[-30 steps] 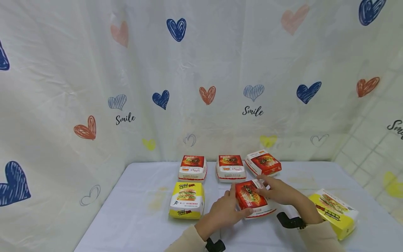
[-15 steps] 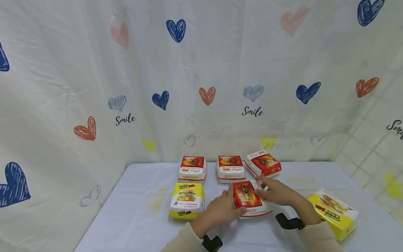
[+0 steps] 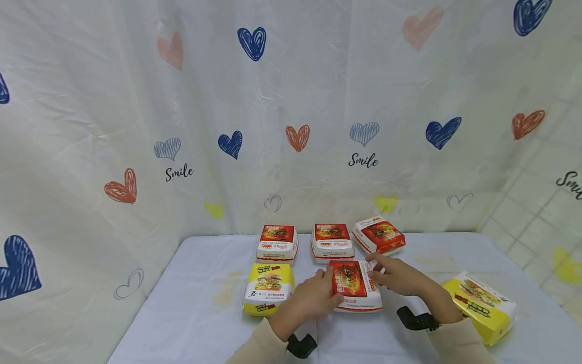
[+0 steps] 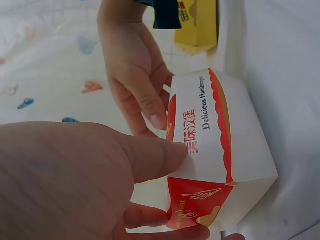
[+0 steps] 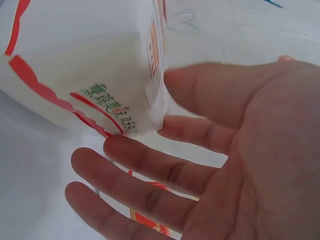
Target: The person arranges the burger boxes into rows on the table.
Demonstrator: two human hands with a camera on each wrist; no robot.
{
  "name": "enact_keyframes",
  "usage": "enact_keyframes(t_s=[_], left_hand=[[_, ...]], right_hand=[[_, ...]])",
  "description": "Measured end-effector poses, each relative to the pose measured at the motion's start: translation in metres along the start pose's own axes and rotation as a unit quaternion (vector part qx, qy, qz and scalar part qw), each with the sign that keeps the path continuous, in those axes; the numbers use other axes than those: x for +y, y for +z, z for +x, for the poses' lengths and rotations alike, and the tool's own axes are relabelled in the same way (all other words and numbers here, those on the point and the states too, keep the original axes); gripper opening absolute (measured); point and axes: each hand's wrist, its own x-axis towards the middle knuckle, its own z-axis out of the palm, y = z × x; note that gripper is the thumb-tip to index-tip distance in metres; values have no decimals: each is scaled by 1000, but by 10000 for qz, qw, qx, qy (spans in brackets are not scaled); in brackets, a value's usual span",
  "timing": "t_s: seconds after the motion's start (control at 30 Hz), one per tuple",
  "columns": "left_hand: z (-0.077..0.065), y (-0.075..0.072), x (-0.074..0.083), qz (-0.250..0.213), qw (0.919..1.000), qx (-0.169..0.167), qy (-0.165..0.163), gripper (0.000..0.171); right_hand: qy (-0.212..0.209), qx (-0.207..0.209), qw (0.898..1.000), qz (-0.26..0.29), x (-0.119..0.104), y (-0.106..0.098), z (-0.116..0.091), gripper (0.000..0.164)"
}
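Held box: a red-topped burger box (image 3: 354, 285) stood on the white tablecloth (image 3: 200, 308), in the front row, just in front of the middle rear box (image 3: 332, 242).
Left hand (image 3: 311, 299): gripped the box's left side, thumb on the front wall, fingers curled beneath.
Right hand (image 3: 396, 275): fingers straight and spread, touching the box's right side.
Neighbours: yellow box (image 3: 269, 289) just left; second yellow box (image 3: 484, 306) well right; rear boxes at left (image 3: 277, 242) and right (image 3: 379, 235).
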Motion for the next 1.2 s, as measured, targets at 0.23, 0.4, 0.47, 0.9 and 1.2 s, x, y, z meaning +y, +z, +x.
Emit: enact_keyframes(t_s=[0.23, 0.4, 0.47, 0.9, 1.2], left_hand=[[-3, -5, -1, 59, 9999, 50, 111, 75], [-3, -6, -2, 61, 9996, 149, 242, 69], [-4, -7, -2, 53, 9995, 165, 273, 68], [-6, -9, -2, 92, 9997, 123, 186, 68], [-9, -13, -2, 185, 9990, 251, 322, 62]], right_hand=[[0, 82, 9999, -137, 1, 1, 1, 41], [-33, 134, 9997, -195, 2, 0, 2, 40], [-98, 159, 9996, -211, 3, 0, 2, 40], [-186, 201, 9994, -220, 2, 0, 1, 41], [-265, 131, 9993, -232, 8, -1, 3, 39]])
